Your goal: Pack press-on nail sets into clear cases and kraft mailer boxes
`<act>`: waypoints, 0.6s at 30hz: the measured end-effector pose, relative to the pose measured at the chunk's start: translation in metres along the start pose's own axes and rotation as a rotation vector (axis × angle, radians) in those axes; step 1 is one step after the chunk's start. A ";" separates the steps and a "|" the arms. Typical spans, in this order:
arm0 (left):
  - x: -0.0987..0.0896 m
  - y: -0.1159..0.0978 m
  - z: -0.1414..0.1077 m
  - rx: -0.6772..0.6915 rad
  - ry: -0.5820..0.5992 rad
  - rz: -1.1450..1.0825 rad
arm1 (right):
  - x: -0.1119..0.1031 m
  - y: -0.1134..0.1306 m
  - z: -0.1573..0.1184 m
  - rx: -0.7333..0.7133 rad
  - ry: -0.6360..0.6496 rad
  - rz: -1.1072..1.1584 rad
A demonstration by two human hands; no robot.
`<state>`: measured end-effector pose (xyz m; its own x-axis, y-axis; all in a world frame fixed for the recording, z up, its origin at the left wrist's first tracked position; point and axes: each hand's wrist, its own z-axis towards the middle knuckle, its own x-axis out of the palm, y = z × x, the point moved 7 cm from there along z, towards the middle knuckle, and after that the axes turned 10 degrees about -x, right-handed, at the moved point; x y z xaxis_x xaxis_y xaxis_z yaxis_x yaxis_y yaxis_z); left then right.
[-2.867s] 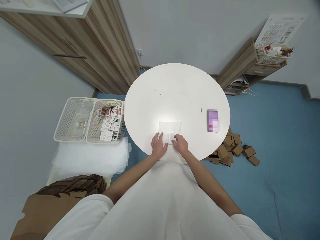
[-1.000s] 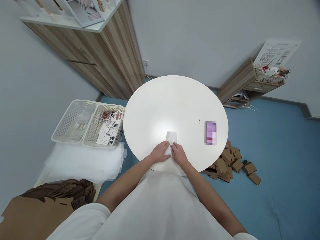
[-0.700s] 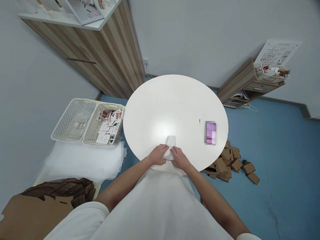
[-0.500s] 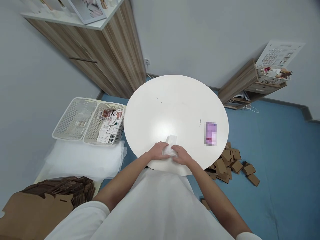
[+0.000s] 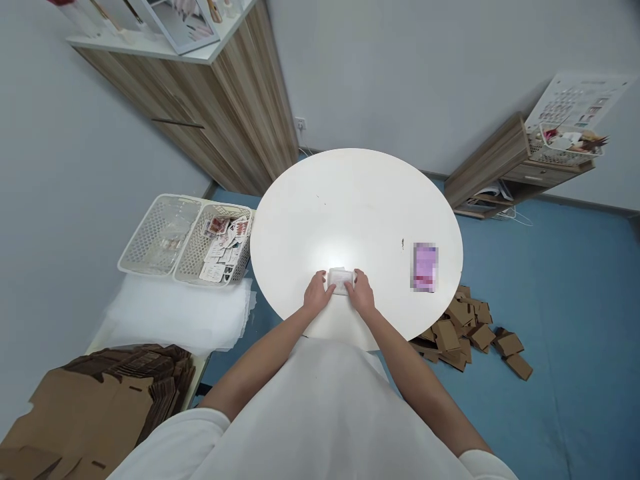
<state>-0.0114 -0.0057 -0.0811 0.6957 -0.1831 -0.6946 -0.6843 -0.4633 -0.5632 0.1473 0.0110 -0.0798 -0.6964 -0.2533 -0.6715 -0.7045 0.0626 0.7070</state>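
Note:
A small white wrapped packet (image 5: 341,281) is held between my two hands near the front of the round white table (image 5: 370,193). My left hand (image 5: 317,291) grips its left end, with the thumb on its near side. At the right end, my right hand (image 5: 361,291) closes on it in the same way. What is inside the white wrapping cannot be made out. A blurred purple item (image 5: 425,267) lies on the right part of the table.
Left of the table are a basket of cards (image 5: 215,250), a basket of clear packaging (image 5: 163,233), white sheets (image 5: 175,310) and flat brown cardboard (image 5: 85,413). Small brown boxes (image 5: 447,333) lie on the floor at right. Cabinets stand behind.
The white packet has gone from a loose, slanted shape to a flatter, squarer one. Both hands have moved slightly forward to its two ends, and the head view has shifted a little.

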 end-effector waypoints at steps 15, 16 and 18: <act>0.015 0.007 -0.013 0.027 0.027 -0.154 | 0.024 0.001 -0.034 -0.005 0.145 0.206; 0.014 0.009 -0.012 0.020 0.026 -0.167 | 0.024 0.003 -0.031 -0.008 0.137 0.194; 0.007 0.016 -0.009 0.001 0.013 -0.196 | 0.025 0.011 -0.025 -0.026 0.125 0.155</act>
<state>-0.0155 -0.0218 -0.0912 0.8184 -0.1008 -0.5658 -0.5357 -0.4900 -0.6877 0.1257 -0.0190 -0.0829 -0.7724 -0.3610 -0.5225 -0.5853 0.0855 0.8063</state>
